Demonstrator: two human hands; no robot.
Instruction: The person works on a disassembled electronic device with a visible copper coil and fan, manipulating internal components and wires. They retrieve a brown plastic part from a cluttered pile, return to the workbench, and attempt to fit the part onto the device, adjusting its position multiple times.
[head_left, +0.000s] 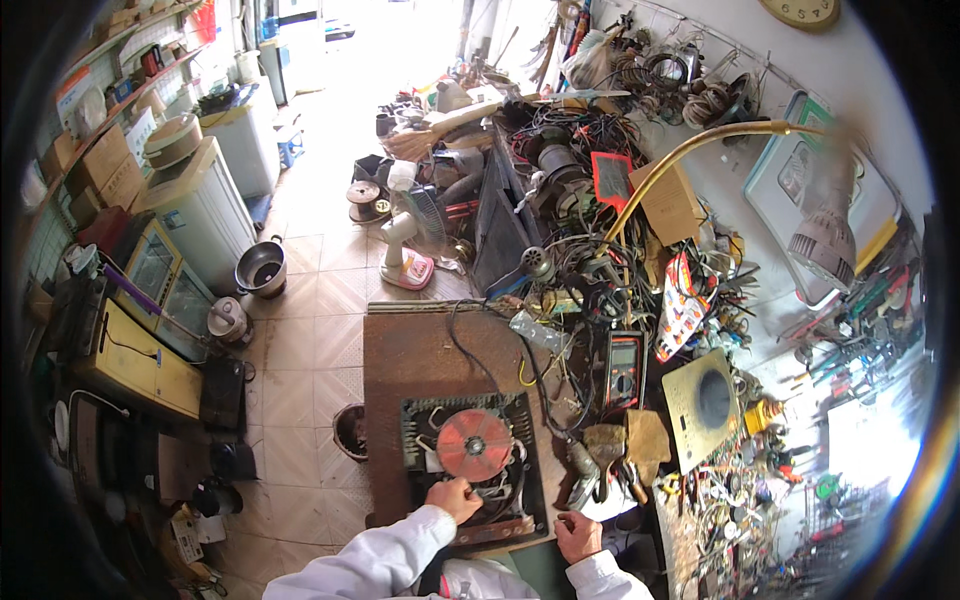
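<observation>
An opened induction cooker (409,470) lies on the brown workbench in front of me, its round red coil (475,445) and inner circuit parts exposed. My left hand (455,498) is over the circuit parts, just below the coil. Its fingers are closed in a pinch; whatever they hold is hidden. At the bench's near edge, right of the cooker, my right hand (578,537) is curled closed, and I cannot see inside its grip. A heat gun or dryer-shaped tool (581,474) lies just beyond the right hand, beside a worn brush (603,450).
A multimeter (625,368) and a cooktop plate (702,410) lie at the right. Piled cables and parts crowd the far right. A lamp (823,240) hangs on a bent gold arm. On the tiled floor stand a fan (402,232) and a pot (262,268).
</observation>
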